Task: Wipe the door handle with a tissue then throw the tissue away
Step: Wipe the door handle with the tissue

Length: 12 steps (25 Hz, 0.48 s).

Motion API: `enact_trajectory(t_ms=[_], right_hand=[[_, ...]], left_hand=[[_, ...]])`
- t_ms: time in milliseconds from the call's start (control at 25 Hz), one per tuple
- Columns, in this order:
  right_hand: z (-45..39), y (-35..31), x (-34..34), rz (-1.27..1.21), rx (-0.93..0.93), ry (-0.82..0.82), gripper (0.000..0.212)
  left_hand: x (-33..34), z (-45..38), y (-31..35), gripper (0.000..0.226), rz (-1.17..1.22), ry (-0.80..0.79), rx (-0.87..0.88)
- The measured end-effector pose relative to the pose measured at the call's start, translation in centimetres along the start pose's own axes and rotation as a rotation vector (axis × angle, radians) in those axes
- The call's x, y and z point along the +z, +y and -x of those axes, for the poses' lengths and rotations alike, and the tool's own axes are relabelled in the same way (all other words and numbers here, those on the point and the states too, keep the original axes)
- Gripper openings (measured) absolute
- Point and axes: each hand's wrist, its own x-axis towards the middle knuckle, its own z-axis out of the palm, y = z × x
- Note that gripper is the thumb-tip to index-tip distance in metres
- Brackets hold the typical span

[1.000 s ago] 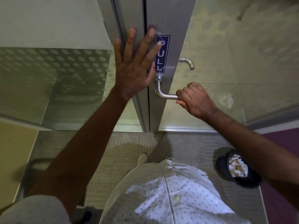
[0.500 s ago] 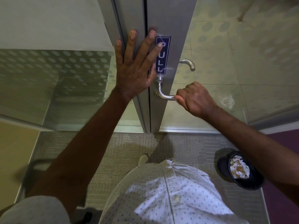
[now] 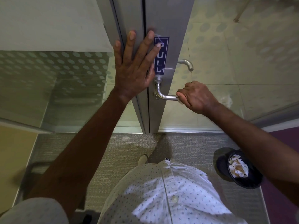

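A brushed-metal lever door handle (image 3: 163, 94) sticks out of the grey door frame (image 3: 174, 21) below a blue PULL sign (image 3: 160, 55). My right hand (image 3: 196, 97) is closed around the outer end of the handle, and a sliver of white tissue (image 3: 179, 100) shows under its fingers. My left hand (image 3: 135, 67) lies flat with spread fingers against the frame, just left of the sign. A small black bin (image 3: 242, 180) holding crumpled tissues stands on the carpet at the lower right.
Glass panels with a frosted dot pattern flank the frame on both sides. A second handle (image 3: 186, 63) shows through the glass on the far side. Grey carpet (image 3: 123, 147) runs below the door, and my white patterned shirt (image 3: 169, 194) fills the bottom centre.
My right hand slid left along the handle half a second ago, then back right toward its outer end. My left hand has stayed pressed on the frame.
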Motion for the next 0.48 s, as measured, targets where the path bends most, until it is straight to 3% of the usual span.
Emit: enact_trajectory(t_ms=[240, 360, 480], right_hand=[[1.7, -1.7, 0.4, -0.268, 0.282, 0.062, 0.043], [2.3, -2.1, 0.3, -0.314, 0.339, 0.073, 0.04], [1.7, -3.3, 0.5, -0.395, 0.536, 0.123, 0.037]], left_hand=[[0.1, 0.2, -0.1, 0.06, -0.003, -0.017, 0.008], [0.2, 0.3, -0.2, 0.06, 0.012, -0.014, 0.012], [0.4, 0.4, -0.1, 0.058, 0.021, -0.002, 0.008]])
